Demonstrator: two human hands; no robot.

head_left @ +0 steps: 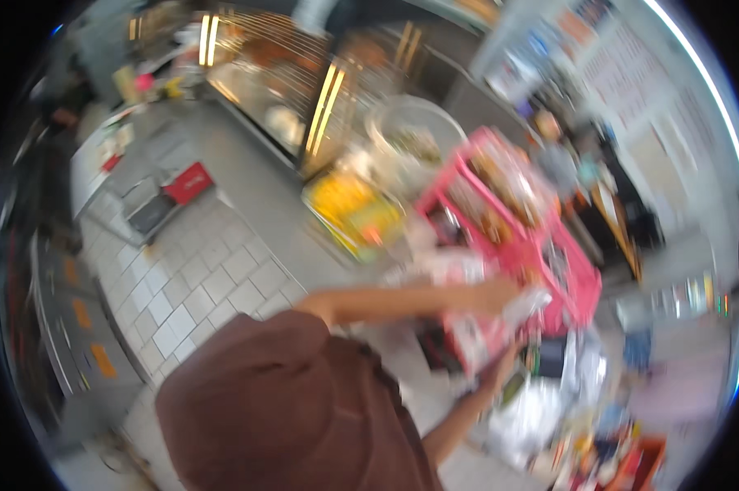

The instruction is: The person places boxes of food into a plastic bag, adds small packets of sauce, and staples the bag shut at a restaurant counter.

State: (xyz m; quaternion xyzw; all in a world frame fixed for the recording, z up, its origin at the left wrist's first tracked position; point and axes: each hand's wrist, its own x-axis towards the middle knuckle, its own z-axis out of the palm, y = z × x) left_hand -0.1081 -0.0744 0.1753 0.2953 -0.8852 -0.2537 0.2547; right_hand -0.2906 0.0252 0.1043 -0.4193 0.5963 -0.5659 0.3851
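My left hand (505, 296) reaches across in front of the pink basket (581, 288). Its fingers are blurred around a crumpled piece of clear plastic (534, 304), which they appear to grip. Lower down is my right hand (502, 363), beside a red-and-white plastic bag (467, 334); motion blur hides its fingers, and I cannot tell whether it holds the bag. Clear-wrapped brown food packs (507, 178) lie in the upper part of the pink basket.
A tray of yellow food (345, 199) and a white tub (415, 129) stand on the metal counter (246, 166). Behind them is a lit glass display case (265, 67). White plastic bags (526, 417) and an orange bin (648, 460) are at lower right. A red box (188, 183) sits farther left.
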